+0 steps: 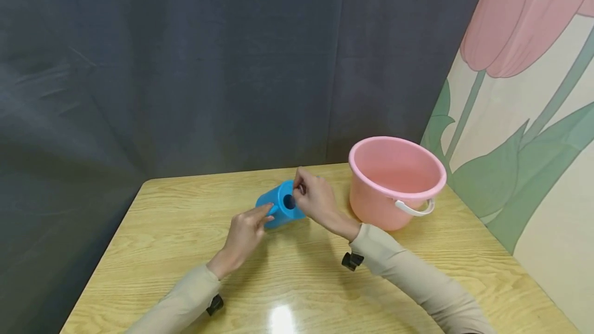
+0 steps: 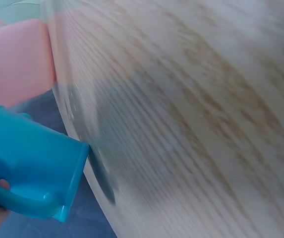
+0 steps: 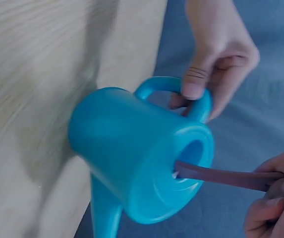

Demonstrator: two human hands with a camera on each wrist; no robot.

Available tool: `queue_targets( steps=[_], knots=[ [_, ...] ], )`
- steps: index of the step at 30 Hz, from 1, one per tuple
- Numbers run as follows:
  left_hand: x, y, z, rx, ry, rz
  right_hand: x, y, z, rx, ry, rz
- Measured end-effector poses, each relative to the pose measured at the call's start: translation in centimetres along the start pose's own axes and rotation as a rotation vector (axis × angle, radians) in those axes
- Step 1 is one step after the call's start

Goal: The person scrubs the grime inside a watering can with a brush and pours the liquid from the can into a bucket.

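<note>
A blue watering can (image 1: 274, 202) is tilted above the wooden table, its round opening toward the person. The left hand (image 1: 244, 236) grips its loop handle; in the right wrist view, the thumb and fingers of the left hand (image 3: 221, 64) curl round that handle. The right hand (image 1: 317, 199) is at the opening. Between its fingers, the right hand (image 3: 275, 198) pinches a brownish strip (image 3: 226, 177) whose far end reaches the edge of the opening. Part of the can (image 2: 28, 158) and its handle show in the left wrist view, with fingertips at the handle.
A pink bucket (image 1: 396, 205) with a white handle (image 1: 415, 210) stands on the wooden table (image 1: 185, 220), right of the can. Behind the table hangs a dark curtain (image 1: 209, 66). At the right is a wall (image 1: 547, 195) with painted tulips.
</note>
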State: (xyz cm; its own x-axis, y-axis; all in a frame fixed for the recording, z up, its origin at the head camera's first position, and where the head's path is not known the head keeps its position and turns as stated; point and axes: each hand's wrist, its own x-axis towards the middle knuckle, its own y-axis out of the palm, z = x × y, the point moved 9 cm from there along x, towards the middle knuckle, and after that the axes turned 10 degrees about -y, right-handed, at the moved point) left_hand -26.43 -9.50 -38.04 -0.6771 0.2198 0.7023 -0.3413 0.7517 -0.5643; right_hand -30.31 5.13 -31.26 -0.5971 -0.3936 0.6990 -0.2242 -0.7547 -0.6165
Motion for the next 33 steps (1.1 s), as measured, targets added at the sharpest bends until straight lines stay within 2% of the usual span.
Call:
queue_targets(
  steps=[5,12,15,22,33],
  knots=[
    [0.1,0.2,-0.2,0.003,0.012,0.002,0.0,-0.4,-0.3,0.012,0.018,-0.003],
    [0.2,0.5,-0.2,0.006,-0.001,0.018,-1.1,1.7,-2.6,-0.026,0.059,0.038],
    [0.2,0.6,-0.2,0.007,0.003,0.020,-1.4,2.0,-3.0,-0.018,0.063,0.032],
    [0.3,0.7,-0.3,0.010,0.007,0.020,-1.5,1.5,-2.6,-0.028,0.032,0.031],
    [0.7,0.5,-0.2,0.015,0.004,0.023,-0.7,-0.9,-0.7,-0.070,-0.047,0.030]
  ],
)
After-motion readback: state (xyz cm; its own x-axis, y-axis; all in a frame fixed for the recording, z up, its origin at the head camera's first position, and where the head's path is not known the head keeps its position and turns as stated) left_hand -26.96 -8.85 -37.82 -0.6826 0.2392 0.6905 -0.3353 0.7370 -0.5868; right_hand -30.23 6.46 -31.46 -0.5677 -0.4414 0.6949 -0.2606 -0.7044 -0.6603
